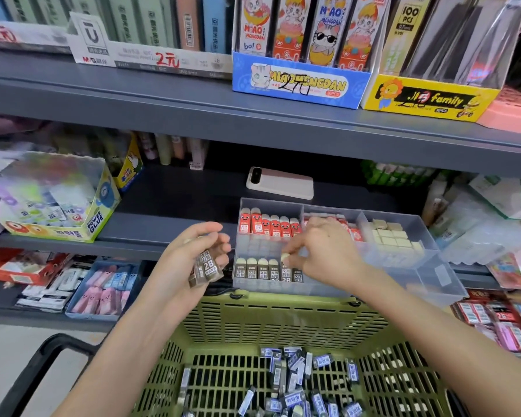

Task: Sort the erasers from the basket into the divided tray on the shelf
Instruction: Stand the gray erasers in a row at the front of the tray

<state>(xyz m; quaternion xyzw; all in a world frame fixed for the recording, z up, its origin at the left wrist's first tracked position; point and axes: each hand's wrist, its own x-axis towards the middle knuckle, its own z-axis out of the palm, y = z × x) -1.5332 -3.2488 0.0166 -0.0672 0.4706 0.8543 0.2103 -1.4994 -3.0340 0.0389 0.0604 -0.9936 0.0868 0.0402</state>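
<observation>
A clear divided tray [427, 266] sits at the shelf's front edge. Its back left compartment holds red-sleeved erasers [268, 225]; the front left one holds a row of brown-sleeved 2B erasers [260, 270]; a right compartment holds plain cream erasers [394, 237]. My left hand [193, 251] grips a small stack of brown 2B erasers [206, 269] just left of the tray. Over the front left compartment, my right hand [322, 251] pinches one brown eraser [285, 261] by its cream end, at the right end of the row. Below, a green basket [283, 320] holds several blue-and-white sleeved erasers [295, 380].
A pink-and-white phone [280, 182] lies on the shelf behind the tray. A Power Glue box [57, 200] stands at left. Stationery bins fill the lower shelf on both sides. The upper shelf's edge [253, 121] overhangs the tray. The basket's black handle [51, 353] juts left.
</observation>
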